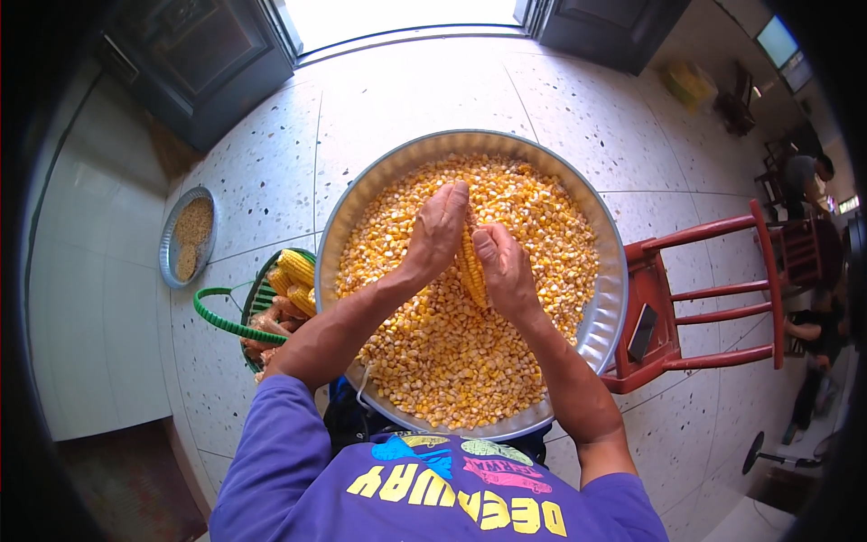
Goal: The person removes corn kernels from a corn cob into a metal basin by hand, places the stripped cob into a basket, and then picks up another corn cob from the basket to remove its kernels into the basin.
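Observation:
A large round metal basin (pixel 606 332) full of loose yellow corn kernels (pixel 460 359) lies in front of me. Above the kernels, a partly shelled corn cob (pixel 472 267) is between my two hands. My left hand (pixel 506 271) presses against the cob's right side, fingers and thumb around it. My right hand (pixel 440 227) lies along its upper left side, fingers nearly straight and together; its palm is hidden.
At left, a green basket (pixel 227 327) holds corn ears (pixel 298 271) and bare cobs; a grain tray (pixel 164 251) lies beyond it. A red wooden chair (pixel 721 288) with a phone (pixel 642 332) touches the basin's right. Other people sit at far right. Doors (pixel 196 61) flank the bright doorway.

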A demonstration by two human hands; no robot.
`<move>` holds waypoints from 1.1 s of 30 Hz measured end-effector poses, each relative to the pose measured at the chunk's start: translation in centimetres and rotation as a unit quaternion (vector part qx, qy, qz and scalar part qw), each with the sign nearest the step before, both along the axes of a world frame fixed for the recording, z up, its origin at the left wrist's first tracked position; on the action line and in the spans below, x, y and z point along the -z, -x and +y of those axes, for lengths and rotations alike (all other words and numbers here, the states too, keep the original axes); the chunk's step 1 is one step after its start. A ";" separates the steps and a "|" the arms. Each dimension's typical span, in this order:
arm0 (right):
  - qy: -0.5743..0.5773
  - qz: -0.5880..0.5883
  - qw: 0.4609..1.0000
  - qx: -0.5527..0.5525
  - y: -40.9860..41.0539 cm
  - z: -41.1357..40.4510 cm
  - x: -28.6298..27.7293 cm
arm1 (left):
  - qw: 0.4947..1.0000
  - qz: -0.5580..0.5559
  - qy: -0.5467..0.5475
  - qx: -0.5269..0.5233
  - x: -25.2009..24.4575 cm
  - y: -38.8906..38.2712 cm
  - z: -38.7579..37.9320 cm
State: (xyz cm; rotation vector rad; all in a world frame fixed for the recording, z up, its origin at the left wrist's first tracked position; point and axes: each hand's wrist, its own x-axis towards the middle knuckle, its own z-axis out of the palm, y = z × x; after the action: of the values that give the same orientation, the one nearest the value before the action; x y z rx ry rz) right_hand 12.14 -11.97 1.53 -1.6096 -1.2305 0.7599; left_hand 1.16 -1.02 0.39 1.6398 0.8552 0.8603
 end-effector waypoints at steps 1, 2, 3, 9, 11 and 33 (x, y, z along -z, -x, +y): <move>0.008 -0.029 1.000 0.007 0.4 -0.1 -0.5 | 1.000 0.000 0.000 0.000 0.2 -0.1 0.1; 0.015 -0.059 0.998 0.013 0.6 -0.1 -0.6 | 1.000 -0.002 -0.008 -0.006 0.5 -0.3 0.1; 0.016 -0.059 0.998 0.014 0.7 0.0 -0.3 | 1.000 -0.004 -0.015 -0.012 0.3 -0.5 0.0; 0.007 -0.046 0.998 0.039 0.7 -0.1 0.3 | 0.999 0.019 -0.041 -0.002 0.3 -0.4 -0.4; 0.023 -0.055 0.998 0.033 0.6 0.1 0.4 | 0.999 0.024 -0.026 -0.003 0.2 -0.3 -0.5; -0.008 0.032 0.999 0.025 0.0 0.0 1.2 | 1.000 0.018 0.020 -0.003 -0.5 0.1 0.4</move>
State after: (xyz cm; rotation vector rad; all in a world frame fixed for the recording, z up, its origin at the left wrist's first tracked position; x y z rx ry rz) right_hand 12.16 -11.97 0.36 -1.5856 -1.1429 0.7618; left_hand 1.10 -0.57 0.93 1.6234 0.8978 0.8143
